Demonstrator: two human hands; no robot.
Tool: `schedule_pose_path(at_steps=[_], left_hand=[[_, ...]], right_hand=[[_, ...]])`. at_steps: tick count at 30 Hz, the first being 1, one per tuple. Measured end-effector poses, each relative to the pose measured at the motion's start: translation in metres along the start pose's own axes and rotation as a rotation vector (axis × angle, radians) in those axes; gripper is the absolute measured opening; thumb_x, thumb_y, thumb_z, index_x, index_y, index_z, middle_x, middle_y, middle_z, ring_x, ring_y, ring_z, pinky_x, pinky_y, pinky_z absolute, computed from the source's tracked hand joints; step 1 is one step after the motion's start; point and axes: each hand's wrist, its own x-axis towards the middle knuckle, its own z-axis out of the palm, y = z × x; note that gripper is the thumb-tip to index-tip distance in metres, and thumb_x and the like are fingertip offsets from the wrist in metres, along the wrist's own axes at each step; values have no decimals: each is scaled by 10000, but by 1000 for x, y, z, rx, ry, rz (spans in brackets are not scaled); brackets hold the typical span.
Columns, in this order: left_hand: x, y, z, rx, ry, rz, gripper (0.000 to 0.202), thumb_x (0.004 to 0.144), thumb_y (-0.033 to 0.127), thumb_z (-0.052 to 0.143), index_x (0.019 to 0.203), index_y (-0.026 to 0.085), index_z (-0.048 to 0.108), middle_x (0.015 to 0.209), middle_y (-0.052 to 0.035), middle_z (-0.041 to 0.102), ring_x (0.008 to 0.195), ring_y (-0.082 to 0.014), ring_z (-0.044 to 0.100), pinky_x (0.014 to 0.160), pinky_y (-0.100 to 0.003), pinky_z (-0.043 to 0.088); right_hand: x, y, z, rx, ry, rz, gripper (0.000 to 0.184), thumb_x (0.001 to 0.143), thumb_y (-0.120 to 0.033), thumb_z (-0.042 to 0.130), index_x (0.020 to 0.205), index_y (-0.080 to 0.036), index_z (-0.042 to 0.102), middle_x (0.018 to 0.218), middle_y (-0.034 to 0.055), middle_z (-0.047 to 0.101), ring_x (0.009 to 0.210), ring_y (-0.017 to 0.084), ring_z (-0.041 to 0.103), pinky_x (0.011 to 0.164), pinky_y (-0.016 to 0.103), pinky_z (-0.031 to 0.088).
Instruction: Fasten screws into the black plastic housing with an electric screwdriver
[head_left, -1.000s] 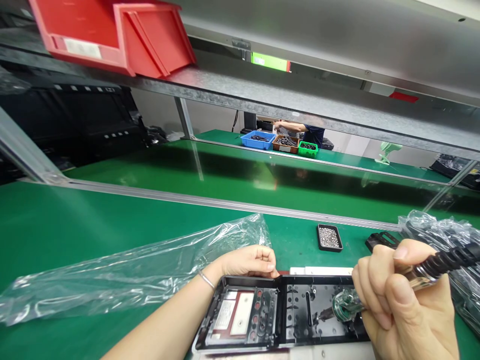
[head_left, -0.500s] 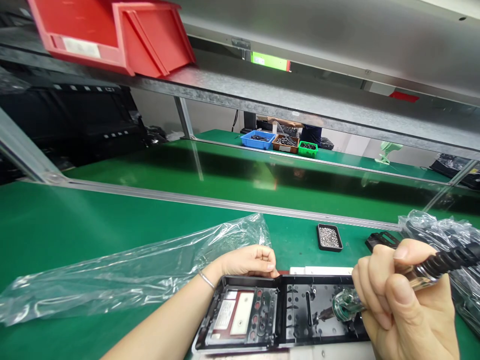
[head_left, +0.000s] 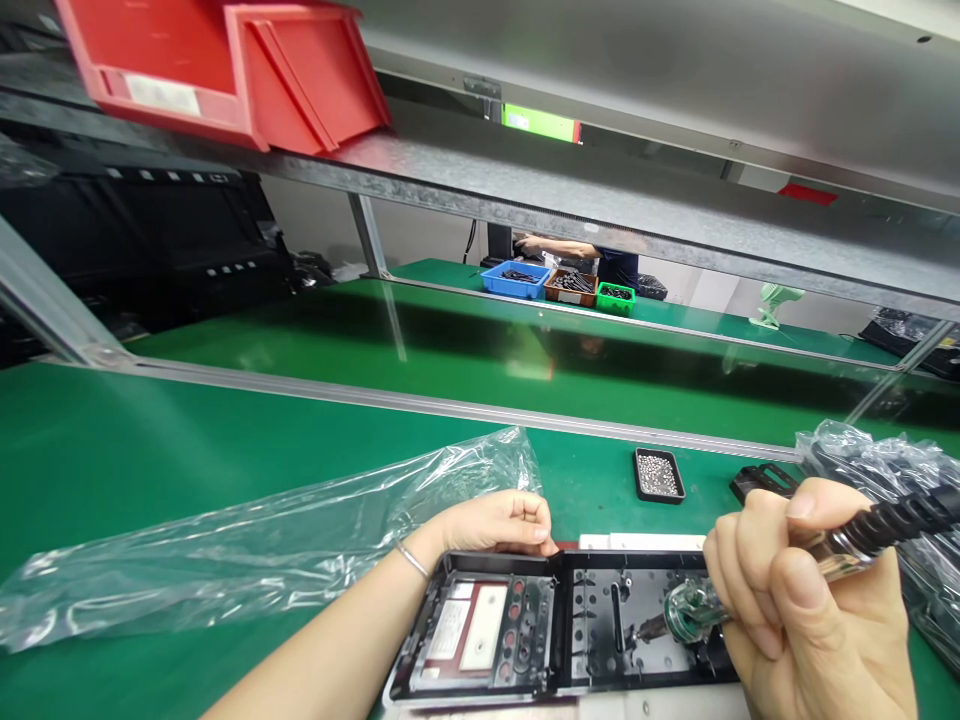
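In front of me lies a long black plastic case [head_left: 556, 620], its inside facing up, with a labelled reddish-brown and white panel in its left section. My left hand [head_left: 504, 520] is curled at its far edge near the middle, fingertips against the rim; the thumb is mostly hidden. An electric screwdriver [head_left: 694, 610] with a clear nose is wrapped in the fingers of my right hand [head_left: 814, 600]. Its tip points down-left into the right section of the case, near a slot; whether it meets a screw I cannot tell. My right hand covers the case's right end.
A black tray of small silver screws [head_left: 658, 475] sits beyond the case. Clear plastic film [head_left: 300, 540] spreads at left; bagged black parts [head_left: 892, 480] lie at right. A red bin [head_left: 300, 80] stands on the shelf overhead. Across the bench are small bins [head_left: 517, 280] and a person's arm [head_left: 562, 247].
In the background the other person's arm has come further into view, stretched leftward. My two hands, the screwdriver and the case look practically unmoved.
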Motion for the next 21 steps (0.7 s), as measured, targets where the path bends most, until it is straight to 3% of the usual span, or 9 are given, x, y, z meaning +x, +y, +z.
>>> schedule_pose_path(at_steps=[21], left_hand=[[0, 1, 1, 10, 0, 0, 417, 619, 439, 817, 777, 125, 592, 846, -52, 721, 775, -117, 646, 744, -232, 469]], right_hand=[[2, 0, -1, -15, 4, 18, 132, 1017, -129, 293, 1113, -191, 360, 643, -23, 243, 534, 42, 295, 524, 126, 263]])
